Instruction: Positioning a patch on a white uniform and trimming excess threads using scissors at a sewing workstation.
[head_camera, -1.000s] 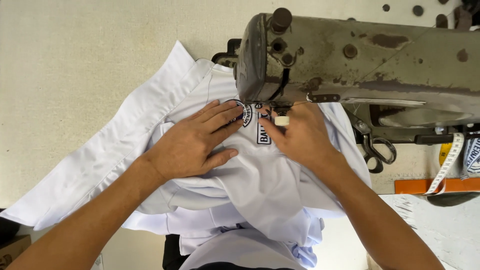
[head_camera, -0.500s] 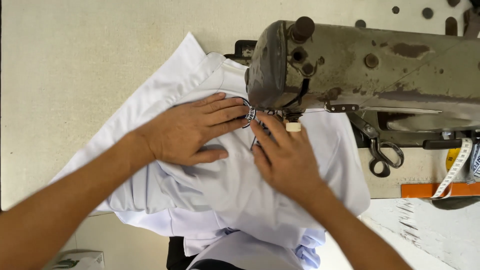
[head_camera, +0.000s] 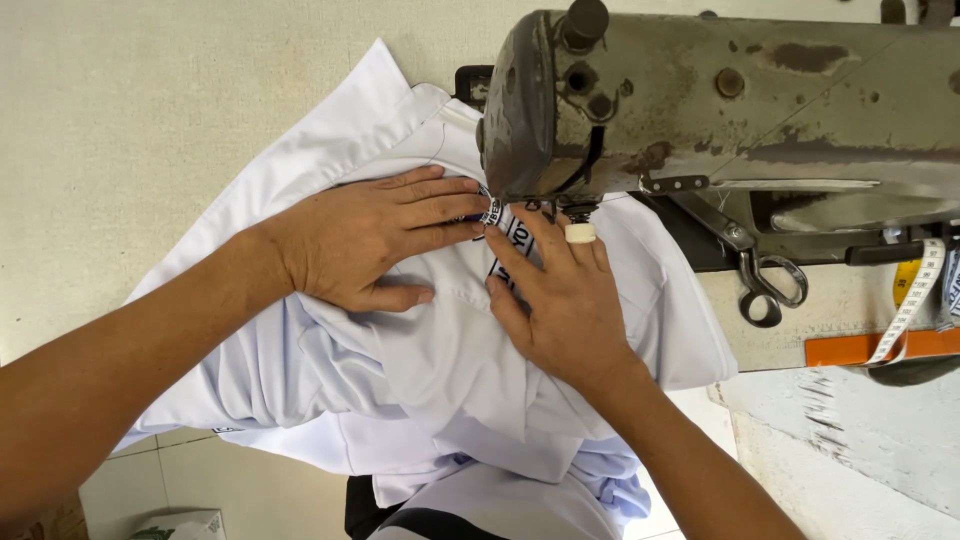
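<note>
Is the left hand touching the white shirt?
Touching. The head view shows the left hand pressed flat on the white shirt, fingers spread beside the badge.

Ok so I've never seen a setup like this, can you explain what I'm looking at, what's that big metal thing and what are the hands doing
This is one view from a camera worn on the person's head, looking down at their own hands. The big worn grey metal body is a sewing machine on a pale table. A white garment lies spread under its needle end, with a small printed patch on it. The left hand and right hand both press flat on the cloth beside the patch; neither grips anything. Scissors and a measuring tape sit at the right.
</note>
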